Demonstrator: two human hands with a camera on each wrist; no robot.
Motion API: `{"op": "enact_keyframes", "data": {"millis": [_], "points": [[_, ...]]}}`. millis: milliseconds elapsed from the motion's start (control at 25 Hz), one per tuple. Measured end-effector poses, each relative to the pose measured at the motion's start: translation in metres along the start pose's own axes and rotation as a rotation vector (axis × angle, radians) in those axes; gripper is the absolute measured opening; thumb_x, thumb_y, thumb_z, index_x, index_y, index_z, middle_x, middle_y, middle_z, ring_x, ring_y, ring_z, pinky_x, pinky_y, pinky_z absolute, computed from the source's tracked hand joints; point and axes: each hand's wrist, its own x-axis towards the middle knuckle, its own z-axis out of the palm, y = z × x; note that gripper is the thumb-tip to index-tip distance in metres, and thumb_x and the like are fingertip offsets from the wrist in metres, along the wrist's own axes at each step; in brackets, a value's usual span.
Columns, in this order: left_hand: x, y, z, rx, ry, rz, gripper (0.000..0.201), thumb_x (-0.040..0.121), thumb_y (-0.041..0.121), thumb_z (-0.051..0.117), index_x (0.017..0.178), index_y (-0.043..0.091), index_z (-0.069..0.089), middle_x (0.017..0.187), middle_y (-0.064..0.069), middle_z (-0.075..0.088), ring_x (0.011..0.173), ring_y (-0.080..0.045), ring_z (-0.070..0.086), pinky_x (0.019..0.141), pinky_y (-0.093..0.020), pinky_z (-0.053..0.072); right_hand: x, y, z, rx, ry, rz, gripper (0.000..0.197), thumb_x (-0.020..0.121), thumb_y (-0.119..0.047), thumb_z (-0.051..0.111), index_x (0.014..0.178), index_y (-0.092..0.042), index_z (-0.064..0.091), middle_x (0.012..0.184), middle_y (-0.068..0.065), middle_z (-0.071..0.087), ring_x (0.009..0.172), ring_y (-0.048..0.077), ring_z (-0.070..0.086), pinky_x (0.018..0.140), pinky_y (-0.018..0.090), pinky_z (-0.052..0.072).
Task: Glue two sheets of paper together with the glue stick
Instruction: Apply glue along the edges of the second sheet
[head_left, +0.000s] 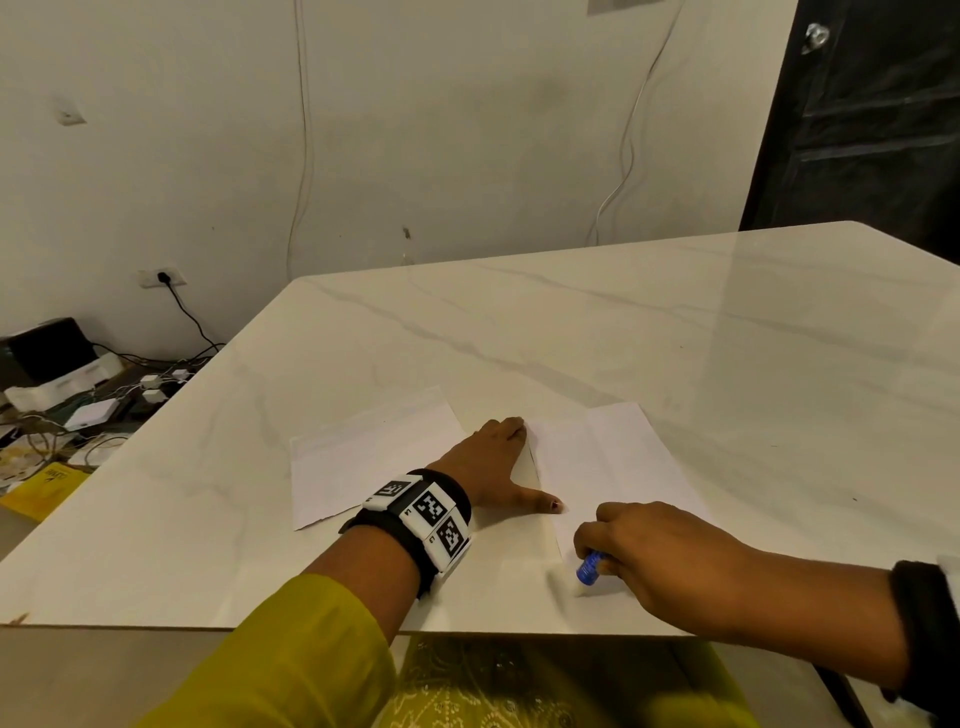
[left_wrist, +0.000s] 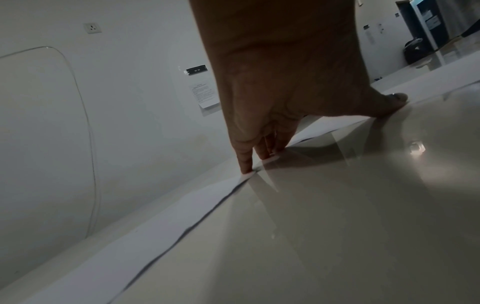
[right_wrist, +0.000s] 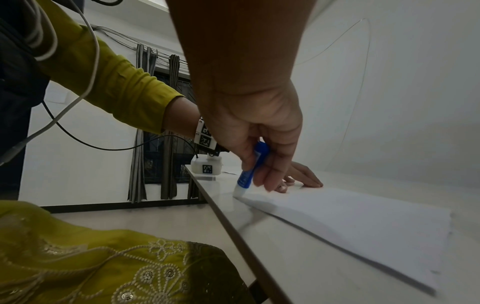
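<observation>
Two white sheets lie on the marble table (head_left: 623, 322). The left sheet (head_left: 363, 457) is untouched. My left hand (head_left: 493, 462) lies flat with straight fingers pressing the left edge of the right sheet (head_left: 623, 462), thumb spread toward me. My right hand (head_left: 649, 545) grips a blue glue stick (head_left: 589, 566), its white tip down at the near left corner of that sheet. The right wrist view shows the glue stick (right_wrist: 253, 166) tilted in my right hand (right_wrist: 259, 144), with its tip at the right sheet (right_wrist: 350, 222). In the left wrist view my fingertips (left_wrist: 246, 166) touch the paper edge.
The table's near edge (head_left: 208, 626) runs just below my arms. Left of the table, boxes, cables and a yellow packet (head_left: 41, 488) clutter the floor. A wall with a socket (head_left: 163, 279) stands behind, and a dark door (head_left: 857, 119) at the back right.
</observation>
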Motion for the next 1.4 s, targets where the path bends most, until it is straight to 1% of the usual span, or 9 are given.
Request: {"op": "enact_keyframes", "data": {"millis": [120, 280, 360, 520, 640, 840, 1040, 1160, 1400], "points": [[0.001, -0.001, -0.001, 0.001, -0.001, 0.007, 0.111, 0.074, 0.071, 0.056, 0.149, 0.005, 0.009, 0.16, -0.003, 0.006, 0.145, -0.021, 0.014, 0.119, -0.037, 0.022, 0.002, 0.004, -0.003, -0.003, -0.018, 0.009, 0.041, 0.093, -0.009, 0.051, 0.13, -0.026, 0.05, 0.124, 0.003, 0.054, 0.086, 0.015, 0.042, 0.074, 0.02, 0.032], [0.001, 0.0, 0.001, 0.0, 0.014, 0.007, 0.111, 0.073, 0.071, 0.056, 0.149, 0.005, 0.009, 0.16, -0.004, 0.008, 0.144, -0.021, 0.017, 0.118, -0.036, 0.023, 0.003, 0.011, -0.002, -0.004, -0.041, 0.0, 0.038, 0.092, -0.01, 0.053, 0.127, -0.027, 0.052, 0.122, 0.002, 0.056, 0.085, 0.016, 0.043, 0.062, 0.012, 0.027], [0.001, 0.0, 0.001, 0.007, 0.019, 0.004, 0.111, 0.073, 0.07, 0.057, 0.149, 0.005, 0.009, 0.159, -0.004, 0.009, 0.143, -0.022, 0.019, 0.117, -0.036, 0.025, 0.003, 0.014, -0.001, -0.001, -0.053, 0.007, 0.036, 0.093, -0.011, 0.053, 0.125, -0.027, 0.053, 0.121, 0.002, 0.056, 0.086, 0.016, 0.045, 0.061, 0.01, 0.027], [0.0, -0.001, 0.003, -0.015, 0.033, 0.011, 0.112, 0.072, 0.071, 0.057, 0.149, 0.005, 0.008, 0.16, -0.002, 0.006, 0.143, -0.021, 0.018, 0.117, -0.036, 0.025, -0.001, 0.019, -0.005, 0.04, -0.043, 0.028, 0.033, 0.094, -0.012, 0.051, 0.124, -0.026, 0.054, 0.121, 0.002, 0.057, 0.09, 0.017, 0.048, 0.075, 0.015, 0.035], [0.0, -0.003, 0.003, -0.052, 0.038, -0.006, 0.116, 0.07, 0.071, 0.06, 0.149, 0.004, 0.007, 0.16, -0.001, 0.001, 0.146, -0.019, 0.012, 0.119, -0.037, 0.024, -0.003, 0.022, -0.007, 0.075, -0.034, 0.037, 0.029, 0.095, -0.015, 0.05, 0.12, -0.027, 0.056, 0.118, 0.001, 0.058, 0.088, 0.016, 0.045, 0.072, 0.014, 0.034], [-0.003, -0.005, 0.001, -0.011, 0.044, -0.012, 0.117, 0.071, 0.069, 0.06, 0.15, 0.004, 0.003, 0.161, -0.003, -0.005, 0.148, -0.022, 0.01, 0.12, -0.035, 0.015, 0.002, 0.021, -0.008, 0.081, -0.039, 0.035, 0.03, 0.095, -0.013, 0.05, 0.121, -0.025, 0.056, 0.121, 0.002, 0.058, 0.09, 0.013, 0.046, 0.078, 0.019, 0.035], [-0.008, -0.017, -0.007, 0.076, 0.106, 0.048, 0.101, 0.075, 0.065, 0.06, 0.151, 0.021, 0.011, 0.161, -0.003, 0.005, 0.148, -0.021, 0.007, 0.12, -0.039, -0.001, 0.015, 0.016, -0.014, 0.095, -0.057, 0.014, 0.028, 0.095, -0.014, 0.049, 0.121, -0.022, 0.056, 0.121, 0.004, 0.058, 0.092, 0.015, 0.048, 0.079, 0.021, 0.038], [-0.011, -0.027, -0.005, 0.06, 0.036, 0.062, 0.085, 0.081, 0.06, 0.056, 0.15, 0.031, 0.016, 0.159, 0.001, 0.017, 0.147, -0.017, 0.013, 0.119, -0.046, -0.006, 0.023, 0.013, -0.017, 0.104, -0.064, 0.011, 0.028, 0.096, -0.015, 0.049, 0.121, -0.021, 0.057, 0.122, 0.005, 0.058, 0.104, 0.021, 0.055, 0.089, 0.028, 0.045], [-0.013, -0.036, -0.007, 0.063, -0.086, 0.018, 0.074, 0.087, 0.056, 0.05, 0.149, 0.036, 0.014, 0.161, 0.004, 0.008, 0.148, -0.015, 0.01, 0.116, -0.051, -0.013, 0.032, 0.013, -0.018, 0.126, -0.051, -0.005, 0.027, 0.095, -0.015, 0.045, 0.118, -0.021, 0.058, 0.119, 0.005, 0.058, 0.093, 0.017, 0.049, 0.09, 0.032, 0.046]]}}
